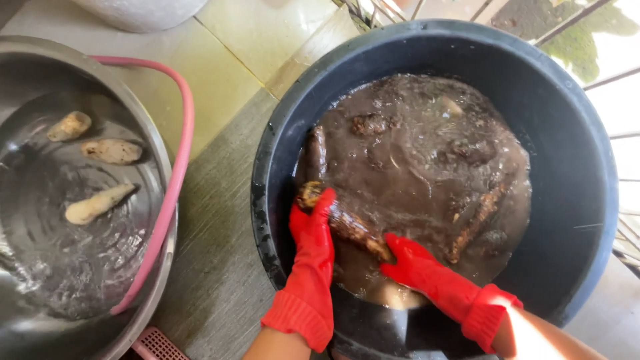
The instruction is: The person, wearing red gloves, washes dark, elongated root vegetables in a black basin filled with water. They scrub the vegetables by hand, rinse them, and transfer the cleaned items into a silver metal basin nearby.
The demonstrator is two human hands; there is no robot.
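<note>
- Steel basin (157,143), far L of both hands, apart from the tub: clear water w/ 3 pale, clean roots (100,203) lying loose, none touching another. 1 pink hose (179,173) curves along its R rim.
- L hand (313,230), red glove: fingers wrapped shut round the upper-L end of 1 muddy root (347,223). Thumb side faces up toward the tub wall.
- That root sits at the near-L edge of the black tub (573,167), partly out of the brown water (427,153). Long axis runs diagonal, upper-L to lower-R, bridging straight from L grip to R grip.
- R hand (413,267), red glove: fingers closed on the lower-R end of the same root. So both hands clamp 1 root, one at each end; L holds the thicker, higher end, R the lower end nearer the body.
- Neither hand nearer than the other — both already on it. Basin lies off the L hand's side, so L is the nearer hand to that.
- In the murk, R of and beyond the grips: at least 3 more dirty roots poke up — 1 just above the L hand, 1 long one (477,223) just R of the R hand, 1 lump toward the far side. More may be under; can't tell.
- Counts: 2 gloves, 1 tub, 1 basin, 1 hose, 3 clean roots, 1 held root.
</note>
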